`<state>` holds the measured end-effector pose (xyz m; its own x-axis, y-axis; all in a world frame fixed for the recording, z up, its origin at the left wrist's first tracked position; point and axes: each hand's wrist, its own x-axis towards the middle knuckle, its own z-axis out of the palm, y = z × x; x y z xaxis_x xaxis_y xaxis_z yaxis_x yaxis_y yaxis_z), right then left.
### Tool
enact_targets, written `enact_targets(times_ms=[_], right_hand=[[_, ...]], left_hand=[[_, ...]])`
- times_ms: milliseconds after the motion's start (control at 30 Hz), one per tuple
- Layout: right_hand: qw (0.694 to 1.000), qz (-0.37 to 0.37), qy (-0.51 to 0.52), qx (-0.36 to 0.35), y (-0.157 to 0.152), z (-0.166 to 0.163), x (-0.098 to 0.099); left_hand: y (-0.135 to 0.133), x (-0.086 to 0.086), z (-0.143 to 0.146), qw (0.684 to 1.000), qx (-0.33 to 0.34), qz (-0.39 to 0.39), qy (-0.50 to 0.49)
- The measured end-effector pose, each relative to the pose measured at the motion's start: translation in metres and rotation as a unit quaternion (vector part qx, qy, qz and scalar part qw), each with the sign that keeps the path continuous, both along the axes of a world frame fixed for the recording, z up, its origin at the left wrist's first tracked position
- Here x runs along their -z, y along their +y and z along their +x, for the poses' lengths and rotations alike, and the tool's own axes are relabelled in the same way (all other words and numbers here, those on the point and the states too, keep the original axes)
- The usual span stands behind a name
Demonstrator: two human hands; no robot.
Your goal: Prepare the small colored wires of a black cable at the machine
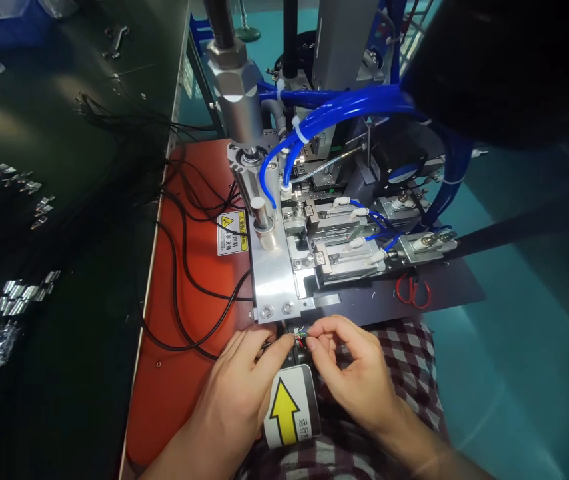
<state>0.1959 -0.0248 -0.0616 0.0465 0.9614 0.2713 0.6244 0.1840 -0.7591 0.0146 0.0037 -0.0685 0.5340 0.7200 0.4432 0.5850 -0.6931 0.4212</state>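
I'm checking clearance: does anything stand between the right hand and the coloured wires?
Nothing visible does: the right hand reaches right up to the coloured wires, and the left hand is on their opposite side.

Red scissors [412,288] lie on a grey plate [452,287]; a wrench [115,41] lies on the dark surface [89,353] near a blue bin [22,30].

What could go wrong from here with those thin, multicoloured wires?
The thin, multicoloured wires bunch closely between the bare left hand and bare right hand, so one might be mixed up or slip. The black, looping cables on the flat red surface could snag and tug. Both hands sit close to the silver metal plate and might scrape it.
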Motion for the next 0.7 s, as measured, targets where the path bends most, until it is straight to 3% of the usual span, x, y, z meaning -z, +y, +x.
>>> enact_targets(times_ms=[100, 400, 700], right_hand=[[0.999, -0.024, 0.022, 0.006, 0.0013, -0.0006, -0.0019], [0.978, -0.189, 0.087, -0.007, 0.0007, -0.0046, -0.0012], [0.963, -0.248, 0.107, 0.008, 0.0012, -0.0042, 0.0029]], left_hand=[[-0.0004, -0.0005, -0.0004, 1.0, 0.003, -0.006, -0.01], [-0.0014, -0.0005, 0.0002, 1.0, -0.008, -0.001, -0.01], [-0.0011, 0.0007, 0.0, 1.0, -0.004, -0.007, -0.027]])
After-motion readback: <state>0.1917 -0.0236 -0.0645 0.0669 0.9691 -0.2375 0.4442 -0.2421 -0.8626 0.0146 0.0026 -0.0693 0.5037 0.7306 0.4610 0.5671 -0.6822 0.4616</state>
